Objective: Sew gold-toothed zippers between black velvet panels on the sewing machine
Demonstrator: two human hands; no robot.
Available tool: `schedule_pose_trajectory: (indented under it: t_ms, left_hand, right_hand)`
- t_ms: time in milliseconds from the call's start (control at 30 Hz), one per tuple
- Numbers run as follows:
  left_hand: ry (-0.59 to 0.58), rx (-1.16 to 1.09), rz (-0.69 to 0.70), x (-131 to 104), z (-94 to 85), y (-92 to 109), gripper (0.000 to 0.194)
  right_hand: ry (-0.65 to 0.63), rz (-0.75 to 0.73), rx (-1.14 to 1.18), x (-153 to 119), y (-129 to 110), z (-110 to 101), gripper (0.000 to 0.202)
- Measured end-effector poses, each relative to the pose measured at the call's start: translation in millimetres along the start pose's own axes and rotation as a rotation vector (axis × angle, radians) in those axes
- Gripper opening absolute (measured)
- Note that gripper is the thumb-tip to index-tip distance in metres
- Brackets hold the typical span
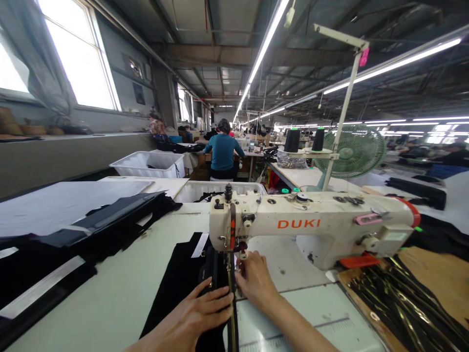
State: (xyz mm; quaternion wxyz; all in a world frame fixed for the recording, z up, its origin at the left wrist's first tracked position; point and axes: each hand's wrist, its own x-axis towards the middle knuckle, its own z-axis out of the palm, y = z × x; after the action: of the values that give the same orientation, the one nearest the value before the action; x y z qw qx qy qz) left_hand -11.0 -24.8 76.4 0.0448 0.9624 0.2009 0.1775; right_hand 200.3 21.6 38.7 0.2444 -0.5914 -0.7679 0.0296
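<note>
Under the head of a white sewing machine (269, 220) marked DUKI lies black fabric (172, 283) with a white strip near its top. A black zipper tape (232, 327) with gold-coloured teeth runs up along the fabric's right side to the needle area. My left hand (205, 310) rests on the fabric, fingers spread, fingertips reaching the tape's left edge. Just right of the presser foot is my right hand (254, 278), its fingers bent together beside the tape; what sits between those fingertips is too small to make out.
Stacked black fabric pieces (110, 220) lie on the left. Black and gold zipper strips (399, 298) are heaped on a brown board at the right. Behind the machine stand thread cones (292, 141), a green fan (353, 150) and a white bin (150, 164). A person in blue (223, 151) sits further off.
</note>
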Motion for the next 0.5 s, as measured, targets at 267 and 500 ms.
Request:
schedule_pose_trajectory:
  t_ms: [267,500]
  left_hand:
    - [0.067,-0.008,0.016,0,0.1,1,0.06]
    - [0.064,0.002,0.005,-3,22.2,-8,0.056]
  right_hand:
    - [0.017,0.069,-0.089,6,-12,6,0.012]
    - [0.024,-0.008,-0.079,54,14,19,0.018]
